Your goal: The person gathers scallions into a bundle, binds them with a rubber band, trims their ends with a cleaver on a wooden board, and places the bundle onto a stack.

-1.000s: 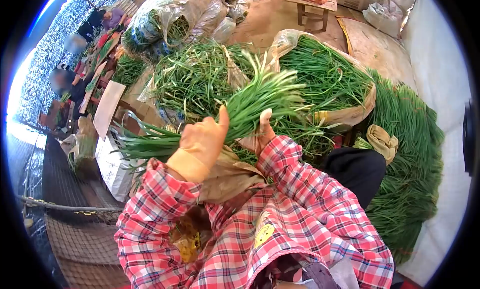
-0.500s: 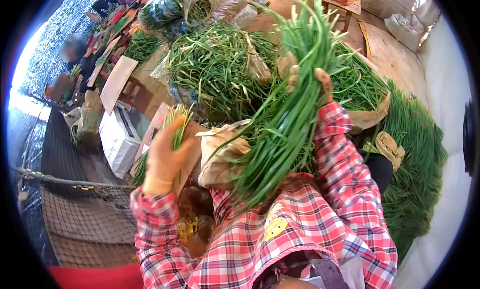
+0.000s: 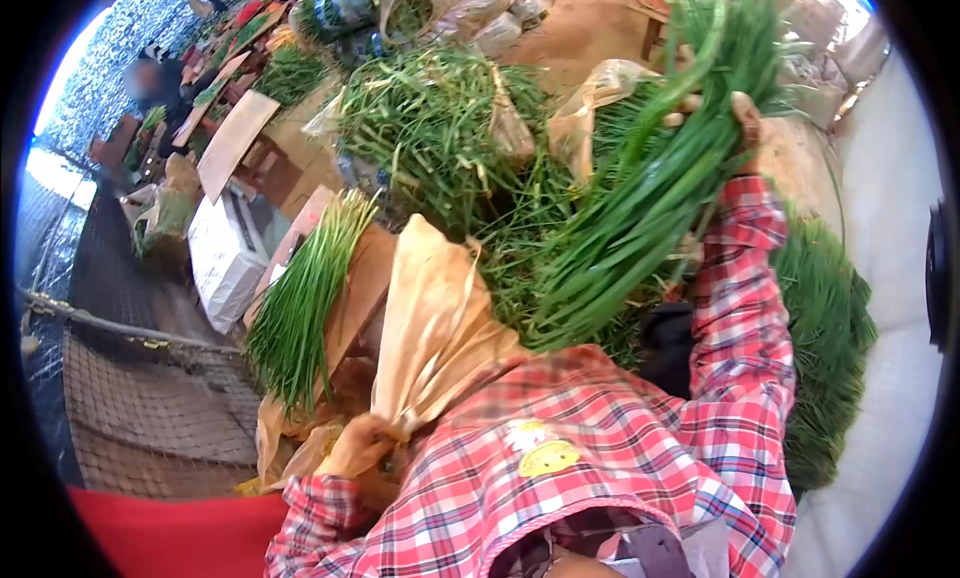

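A large bunch of long green stalks [image 3: 640, 228] is gripped in my right hand [image 3: 740, 128], raised at the upper right, its leaves hanging down to the left. My left hand [image 3: 362, 446] is low at the left, closed on the lower edge of a tan cloth [image 3: 430, 323] that spreads up from my lap. Just left of the cloth, a smaller bunch of green stalks [image 3: 310, 303] lies on a board [image 3: 360, 288], its pale ends pointing up.
A loose heap of greens [image 3: 430, 138] lies ahead. Long stalks are piled [image 3: 825, 348] at the right by a white sheet [image 3: 895, 278]. A white box [image 3: 225, 258] and netting [image 3: 150, 408] are at the left. Another person [image 3: 165, 83] is at the far upper left.
My right hand has carried the large bunch up and to the right. My left hand has let go of that bunch, moved down and taken hold of the cloth, which is now stretched out.
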`<state>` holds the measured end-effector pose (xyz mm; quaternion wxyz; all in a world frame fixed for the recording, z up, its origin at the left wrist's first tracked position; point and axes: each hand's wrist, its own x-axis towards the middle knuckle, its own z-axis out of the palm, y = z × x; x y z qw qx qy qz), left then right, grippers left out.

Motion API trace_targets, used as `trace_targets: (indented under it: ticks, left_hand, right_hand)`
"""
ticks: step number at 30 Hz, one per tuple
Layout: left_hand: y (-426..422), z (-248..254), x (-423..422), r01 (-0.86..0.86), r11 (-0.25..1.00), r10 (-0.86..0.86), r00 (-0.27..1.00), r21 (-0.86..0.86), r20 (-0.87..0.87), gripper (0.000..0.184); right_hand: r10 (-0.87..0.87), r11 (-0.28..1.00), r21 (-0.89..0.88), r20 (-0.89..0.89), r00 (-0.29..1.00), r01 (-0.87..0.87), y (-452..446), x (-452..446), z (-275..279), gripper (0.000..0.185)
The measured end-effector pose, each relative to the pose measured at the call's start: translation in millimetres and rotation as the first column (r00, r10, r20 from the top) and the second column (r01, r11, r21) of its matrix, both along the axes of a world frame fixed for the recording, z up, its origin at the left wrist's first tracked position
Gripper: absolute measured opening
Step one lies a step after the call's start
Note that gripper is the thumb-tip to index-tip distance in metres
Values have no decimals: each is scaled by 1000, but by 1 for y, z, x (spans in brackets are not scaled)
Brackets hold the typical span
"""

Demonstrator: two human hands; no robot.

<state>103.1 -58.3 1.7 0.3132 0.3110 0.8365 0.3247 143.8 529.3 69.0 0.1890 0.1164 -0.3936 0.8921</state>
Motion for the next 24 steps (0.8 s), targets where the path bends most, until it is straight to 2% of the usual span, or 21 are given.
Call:
trace_targets:
  ticks: [1, 2, 3, 4, 5, 6, 7, 8, 9, 10, 12, 14, 16, 17, 18, 19, 20, 21, 24]
  left_hand:
    - [-14, -8, 9, -220, 975, 218, 945, -21, 244, 12]
    - [-32, -27, 8, -159, 983, 173, 969, -86, 178, 12]
    - [-52, -53, 8, -269, 963, 262, 917, -18, 300, 13]
    - [-67, -76, 5, -371, 928, 330, 858, 32, 393, 12]
    - [-66, -76, 2, -383, 924, 360, 858, -11, 365, 12]
    - [-62, -70, -2, -405, 913, 398, 854, -53, 335, 12]
    - [-57, -62, -8, -453, 884, 464, 823, -115, 327, 12]
    - [-53, -60, -20, -505, 845, 535, 785, -177, 314, 12]
    - [-49, -52, -24, -515, 842, 530, 740, -157, 414, 15]
    - [-43, -41, -32, -512, 845, 526, 748, -152, 405, 15]
    - [-27, -14, -51, -400, 916, 386, 846, -42, 368, 27]
    - [2, 22, -82, -455, 856, 410, 887, 246, 215, 47]
    - [68, 72, -88, -509, 786, 423, 856, 350, 296, 63]
    - [101, 75, -94, -440, 804, 306, 883, 400, 355, 69]
    - [131, 70, -97, -371, 813, 183, 895, 450, 407, 75]
    - [160, 50, -100, -308, 824, 107, 909, 476, 404, 79]
    - [189, 29, -100, -242, 829, 25, 917, 505, 398, 84]
    - [218, 23, -91, -147, 895, 9, 950, 421, 312, 84]
    - [259, -26, -75, -125, 879, -24, 952, 460, 305, 75]
  right_hand:
    - [-96, 995, -25, 75, 993, 98, -11, 0, 1, 59]
    - [-61, 991, -106, 140, 988, 77, -21, -3, -1, 55]
    - [-241, 955, -119, 228, 943, 273, -50, -4, 10, 51]
    - [1, 950, -311, 120, 993, 36, -72, -6, 22, 49]
    - [-107, 967, -202, 228, 968, 155, -82, -5, 11, 51]
    - [-12, 978, -205, 181, 983, 50, -85, -12, -1, 51]
    - [1, 968, -249, 130, 992, 32, -97, -20, -10, 49]
    - [88, 973, -227, 159, 983, -51, -100, -31, -33, 49]
    - [192, 959, -232, 120, 974, -161, -103, -39, -48, 50]
    - [227, 950, -248, 138, 964, -188, -109, -46, -66, 50]
    - [284, 928, -304, 201, 937, -216, -121, -55, -94, 51]
    - [339, 887, -392, 188, 922, -246, -140, -53, -87, 52]
    - [354, 856, -473, 242, 903, -209, -158, -54, -80, 41]
    - [327, 865, -474, 285, 901, -164, -165, -62, -88, 37]
    - [299, 872, -475, 329, 896, -116, -171, -70, -97, 33]
    - [267, 887, -458, 415, 870, -53, -178, -67, -85, 29]
    - [215, 895, -446, 426, 879, -3, -184, -70, -84, 29]
    - [160, 903, -428, 401, 902, 30, -191, -74, -85, 29]
    - [76, 901, -422, 383, 921, 102, -194, -82, -97, 31]
